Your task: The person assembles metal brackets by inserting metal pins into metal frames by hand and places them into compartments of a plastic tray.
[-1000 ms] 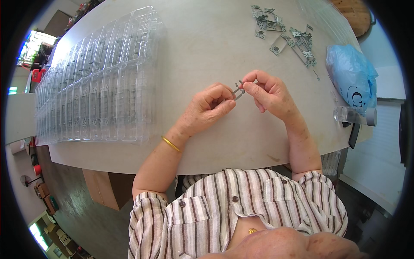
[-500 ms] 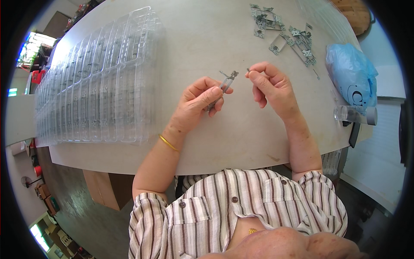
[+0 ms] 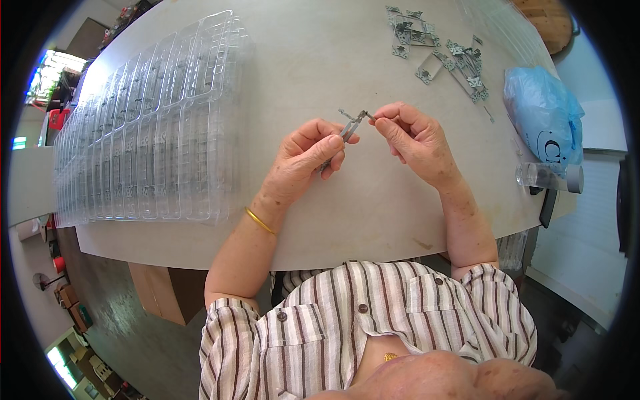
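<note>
My left hand (image 3: 312,152) is closed around a grey metal bracket (image 3: 349,128), a slim part with a small arm sticking out at its upper end. Between thumb and forefinger, my right hand (image 3: 415,137) pinches a small thin dark metal pin (image 3: 371,117). The pin's tip is at the bracket's upper end; whether it has entered a hole is too small to tell. Both hands are held over the pale table (image 3: 347,213). Similar metal brackets (image 3: 460,67) lie in a loose heap at the far right.
Stacked clear plastic trays (image 3: 143,133) with metal parts in their slots fill the left side. At the right are a blue plastic bag (image 3: 543,110), a clear bottle (image 3: 543,175) lying on its side, and clear plastic sheeting (image 3: 507,27). A cardboard box (image 3: 163,290) stands below the table.
My right hand has moved left, bringing the pin from a gap away up to the bracket's upper end. My left hand has stayed almost still with the bracket.
</note>
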Action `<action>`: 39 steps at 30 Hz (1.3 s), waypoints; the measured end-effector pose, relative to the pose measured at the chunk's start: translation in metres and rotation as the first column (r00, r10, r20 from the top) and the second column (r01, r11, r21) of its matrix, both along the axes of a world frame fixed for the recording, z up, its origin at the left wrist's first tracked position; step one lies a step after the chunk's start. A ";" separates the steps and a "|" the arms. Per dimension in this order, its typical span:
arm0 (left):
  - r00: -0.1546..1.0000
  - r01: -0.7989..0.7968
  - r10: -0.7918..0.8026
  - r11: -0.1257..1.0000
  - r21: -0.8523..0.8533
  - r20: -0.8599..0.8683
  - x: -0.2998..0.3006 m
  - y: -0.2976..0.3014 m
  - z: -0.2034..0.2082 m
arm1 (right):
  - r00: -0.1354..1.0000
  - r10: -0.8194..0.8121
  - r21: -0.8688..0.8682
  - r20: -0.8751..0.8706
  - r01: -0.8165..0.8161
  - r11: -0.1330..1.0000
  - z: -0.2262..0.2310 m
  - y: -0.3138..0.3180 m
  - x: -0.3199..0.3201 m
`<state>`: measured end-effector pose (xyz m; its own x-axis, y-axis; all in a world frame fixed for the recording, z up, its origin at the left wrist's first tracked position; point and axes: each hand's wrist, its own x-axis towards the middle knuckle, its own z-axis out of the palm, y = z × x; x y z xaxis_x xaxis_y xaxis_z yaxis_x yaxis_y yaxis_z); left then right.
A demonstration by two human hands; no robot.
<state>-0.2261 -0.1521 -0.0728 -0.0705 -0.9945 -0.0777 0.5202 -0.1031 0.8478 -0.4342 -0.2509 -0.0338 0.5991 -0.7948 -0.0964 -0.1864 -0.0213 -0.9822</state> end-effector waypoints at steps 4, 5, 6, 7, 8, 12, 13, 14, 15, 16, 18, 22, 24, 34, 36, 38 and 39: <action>0.999 -0.006 0.005 1.000 0.013 0.041 -0.001 0.000 0.001 | 1.000 -0.010 -0.022 -0.028 0.009 1.000 0.003 0.001 -0.001; 0.998 -0.008 0.007 1.000 0.011 0.061 -0.001 0.000 0.002 | 0.999 -0.011 -0.021 -0.039 0.010 1.000 0.004 0.001 -0.001; 0.998 -0.008 0.007 1.000 0.011 0.061 -0.001 0.000 0.001 | 0.999 -0.011 -0.021 -0.039 0.010 1.000 0.002 0.001 -0.001; 0.998 -0.004 0.004 1.000 -0.003 0.070 0.000 0.000 0.000 | 0.999 0.000 -0.038 -0.040 -0.001 0.999 0.001 0.001 -0.001; 0.997 0.000 0.001 1.000 -0.018 0.079 0.000 0.000 0.000 | 0.999 0.010 -0.055 -0.041 -0.012 0.998 0.000 0.000 -0.002; 0.993 0.007 -0.004 1.000 -0.022 0.117 -0.001 0.001 0.000 | 0.998 0.045 0.061 -0.044 -0.043 0.997 0.007 -0.001 -0.002; 0.990 0.022 -0.019 1.000 -0.020 0.139 -0.002 0.001 0.001 | 0.999 0.046 0.125 -0.017 -0.043 0.991 0.007 -0.003 -0.003; 0.986 0.038 -0.034 0.999 -0.018 0.162 -0.003 0.001 0.002 | 0.999 0.045 0.189 0.010 -0.046 0.981 0.006 -0.005 -0.003; 0.986 0.039 -0.035 0.999 -0.019 0.161 -0.003 0.000 0.003 | 0.999 0.044 0.188 0.010 -0.045 0.981 0.004 -0.007 -0.004; 0.987 0.047 -0.044 0.999 -0.020 0.151 -0.003 0.000 0.002 | 0.996 0.063 0.256 0.060 -0.077 0.964 0.002 -0.009 -0.006; 0.989 0.056 -0.053 0.998 -0.021 0.141 -0.003 0.000 0.003 | 0.991 0.079 0.321 0.110 -0.110 0.941 0.000 -0.011 -0.007; 0.979 0.123 -0.119 0.992 -0.011 0.167 -0.005 0.002 0.004 | 0.980 0.110 0.437 0.168 -0.174 0.883 0.002 -0.011 -0.006; 0.978 0.136 -0.133 0.991 -0.012 0.159 -0.005 0.003 0.004 | 0.975 0.120 0.461 0.186 -0.194 0.866 0.002 -0.011 -0.006; 0.954 0.252 -0.254 0.967 0.031 0.162 -0.004 0.006 0.008 | 0.994 0.112 0.281 0.003 -0.108 0.954 0.006 -0.007 -0.005; 0.954 0.257 -0.260 0.966 0.042 0.146 -0.004 0.006 0.008 | 0.996 0.088 0.247 0.029 -0.092 0.965 0.006 -0.004 -0.003; 0.951 0.259 -0.249 0.966 -0.027 0.184 -0.004 0.006 0.007 | 0.996 0.085 0.195 -0.002 -0.083 0.977 0.006 -0.003 -0.002; 0.951 0.259 -0.251 0.965 -0.026 0.183 -0.003 0.005 0.008 | 0.996 0.084 0.196 -0.002 -0.082 0.977 0.004 -0.003 -0.003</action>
